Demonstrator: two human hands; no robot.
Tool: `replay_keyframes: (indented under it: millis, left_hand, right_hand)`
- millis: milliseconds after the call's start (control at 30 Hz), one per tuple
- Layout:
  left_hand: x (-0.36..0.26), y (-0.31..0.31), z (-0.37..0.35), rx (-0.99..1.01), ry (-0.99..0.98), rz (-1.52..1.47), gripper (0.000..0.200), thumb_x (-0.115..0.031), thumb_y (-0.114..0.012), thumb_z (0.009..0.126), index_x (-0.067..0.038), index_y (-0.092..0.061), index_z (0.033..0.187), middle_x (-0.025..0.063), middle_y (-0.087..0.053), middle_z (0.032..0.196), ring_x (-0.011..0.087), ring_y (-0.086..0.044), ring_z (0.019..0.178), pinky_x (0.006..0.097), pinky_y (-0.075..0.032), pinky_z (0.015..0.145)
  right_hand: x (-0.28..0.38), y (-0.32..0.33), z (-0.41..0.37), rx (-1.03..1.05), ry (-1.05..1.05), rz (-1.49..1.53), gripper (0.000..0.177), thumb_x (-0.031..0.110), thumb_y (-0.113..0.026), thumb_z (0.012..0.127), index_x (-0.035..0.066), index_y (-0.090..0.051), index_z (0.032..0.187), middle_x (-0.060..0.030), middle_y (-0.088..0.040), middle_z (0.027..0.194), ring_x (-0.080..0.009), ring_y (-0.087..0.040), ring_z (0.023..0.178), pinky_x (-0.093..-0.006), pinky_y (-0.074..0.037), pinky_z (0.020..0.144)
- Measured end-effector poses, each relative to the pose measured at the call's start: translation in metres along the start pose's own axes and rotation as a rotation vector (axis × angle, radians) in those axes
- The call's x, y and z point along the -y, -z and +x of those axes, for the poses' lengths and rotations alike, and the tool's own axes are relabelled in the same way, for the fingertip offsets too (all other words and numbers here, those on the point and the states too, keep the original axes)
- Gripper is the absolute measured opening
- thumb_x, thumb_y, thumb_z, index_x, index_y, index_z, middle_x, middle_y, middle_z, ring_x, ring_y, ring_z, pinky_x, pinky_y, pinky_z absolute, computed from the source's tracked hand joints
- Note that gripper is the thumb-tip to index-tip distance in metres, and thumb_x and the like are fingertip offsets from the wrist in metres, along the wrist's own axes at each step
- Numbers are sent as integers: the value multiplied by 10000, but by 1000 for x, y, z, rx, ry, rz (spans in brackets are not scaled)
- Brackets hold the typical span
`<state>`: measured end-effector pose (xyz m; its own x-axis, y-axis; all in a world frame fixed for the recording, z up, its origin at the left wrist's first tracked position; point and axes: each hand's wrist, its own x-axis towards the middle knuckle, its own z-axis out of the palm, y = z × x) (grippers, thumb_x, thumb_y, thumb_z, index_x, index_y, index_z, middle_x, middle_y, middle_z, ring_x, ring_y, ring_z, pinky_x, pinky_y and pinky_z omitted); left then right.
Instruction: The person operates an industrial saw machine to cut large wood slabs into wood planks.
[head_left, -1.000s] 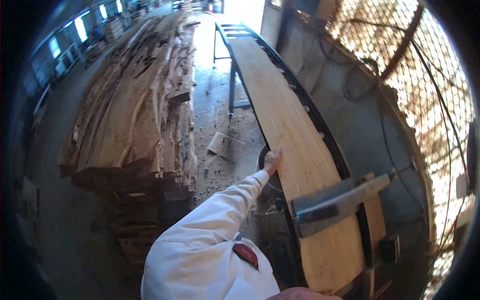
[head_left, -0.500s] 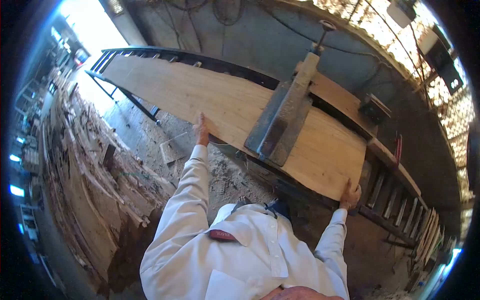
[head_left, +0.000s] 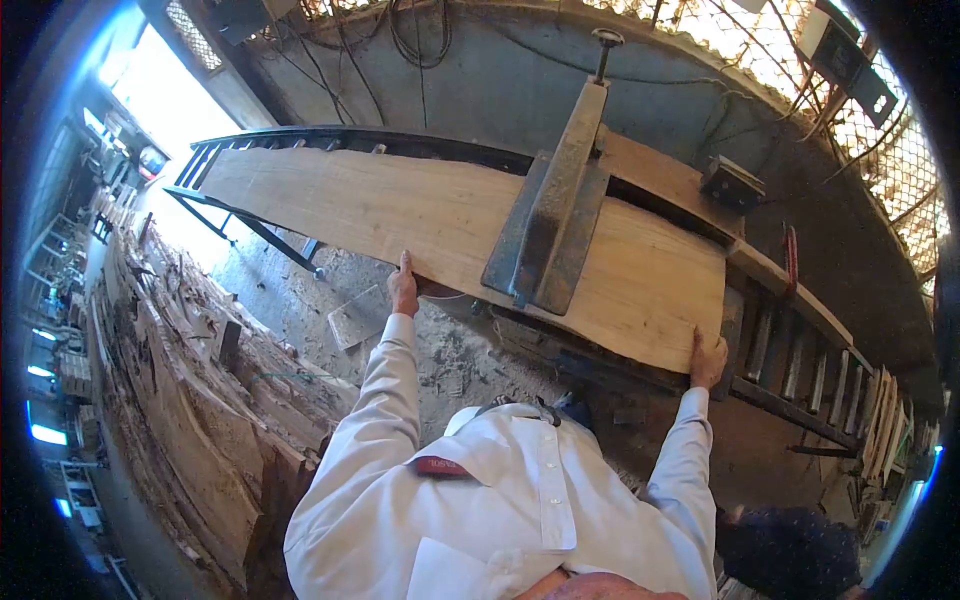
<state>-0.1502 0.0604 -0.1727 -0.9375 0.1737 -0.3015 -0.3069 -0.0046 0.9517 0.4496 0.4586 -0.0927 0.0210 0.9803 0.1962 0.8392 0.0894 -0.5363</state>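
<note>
A long, wide wooden plank [head_left: 400, 205] lies flat on a roller table and passes under a heavy metal guard [head_left: 553, 220] on an arm. My left hand [head_left: 403, 288] grips the plank's near edge, left of the guard, with the thumb up by the top face. At the near right corner, my right hand [head_left: 707, 358] is closed around the plank's end, partly hiding that corner. Whatever lies beneath the plank under the guard is hidden.
Metal rollers [head_left: 790, 365] continue to the right. Rough slabs [head_left: 190, 400] are heaped on the left, and sawdust [head_left: 450, 350] covers the floor. A small dark box [head_left: 733, 185] sits behind the plank. Dark speckled cloth [head_left: 790, 550] shows at the lower right.
The head view has shifted and turned slightly. Both hands keep their hold on the plank, which shows little clear movement. The dark cloth has come into view at the lower right.
</note>
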Motion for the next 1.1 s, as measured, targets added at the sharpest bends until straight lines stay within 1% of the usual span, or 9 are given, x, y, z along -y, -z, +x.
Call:
replay_keyframes:
  millis: [200, 300, 367, 433, 533, 633, 733, 933, 1100]
  left_hand:
    - [-43, -9, -63, 232, 2, -70, 547, -462, -635, 983, 49, -595, 1172, 159, -660, 1133, 265, -672, 986, 403, -596, 795]
    - [-30, -4, -48, 265, 70, -213, 501, -400, -613, 1003, 20, -526, 1260, 166, -637, 1191, 314, -679, 1029, 467, -632, 799]
    - [-25, 14, -57, 318, -238, 157, 480, -393, -610, 1006, 16, -525, 1245, 167, -643, 1169, 313, -686, 1013, 460, -636, 797]
    - [-33, 18, -59, 306, 105, -182, 446, -386, -605, 1010, 5, -525, 1209, 173, -648, 1146, 311, -704, 966, 434, -639, 770]
    - [-32, 42, -80, 364, 103, -166, 429, -381, -601, 1013, 4, -528, 1187, 166, -658, 1127, 298, -714, 933, 427, -635, 746]
    - [-35, 62, -116, 274, 158, -110, 392, -375, -608, 1011, -15, -547, 1152, 143, -669, 1102, 280, -714, 943, 416, -635, 740]
    - [-22, 86, -134, 288, 203, -97, 355, -363, -618, 1008, -38, -563, 1142, 120, -679, 1070, 260, -715, 932, 407, -635, 738]
    - [-19, 90, -158, 258, 245, -187, 364, -368, -650, 993, -43, -615, 1153, 100, -689, 1055, 224, -714, 898, 377, -628, 723]
    - [16, 100, -155, 321, 241, -372, 343, -355, -631, 1009, -40, -648, 1143, 73, -703, 1051, 203, -705, 931, 368, -597, 811]
  right_hand:
    - [-7, -1, 4, 46, -3, -99, 916, 729, -680, 793, -11, -560, 1318, -226, -600, 1314, -401, -540, 1252, -487, -407, 1063]
    - [-3, 6, -6, 42, -14, -117, 916, 731, -682, 790, -12, -562, 1312, -230, -602, 1307, -404, -543, 1242, -488, -409, 1056]
    - [-5, 13, -17, 37, -11, -124, 898, 734, -678, 793, -5, -572, 1291, -229, -614, 1287, -402, -552, 1236, -483, -421, 1042]
    - [-15, 19, -32, 39, -10, -130, 862, 739, -667, 801, 9, -592, 1254, -225, -631, 1258, -394, -564, 1237, -470, -449, 1019]
    - [-50, 26, -72, -15, -16, -112, 879, 705, -726, 777, 8, -582, 1293, -224, -633, 1275, -396, -571, 1241, -472, -451, 1019]
    - [-50, 76, -130, 93, -161, 8, 835, 639, -725, 817, -29, -577, 1296, -230, -640, 1256, -387, -606, 1174, -464, -460, 999]
    - [-74, 106, -174, 122, -304, 126, 701, 528, -729, 883, -30, -596, 1286, -198, -660, 1243, -311, -625, 1154, -403, -467, 981]
    - [-106, 131, -190, 390, -437, 516, 563, 422, -672, 961, -61, -627, 1248, -126, -678, 1222, -213, -619, 1118, -346, -463, 957]
    - [-124, 123, -186, 414, -340, 401, 579, 439, -634, 983, -65, -627, 1267, -128, -673, 1227, -209, -624, 1106, -332, -468, 972]
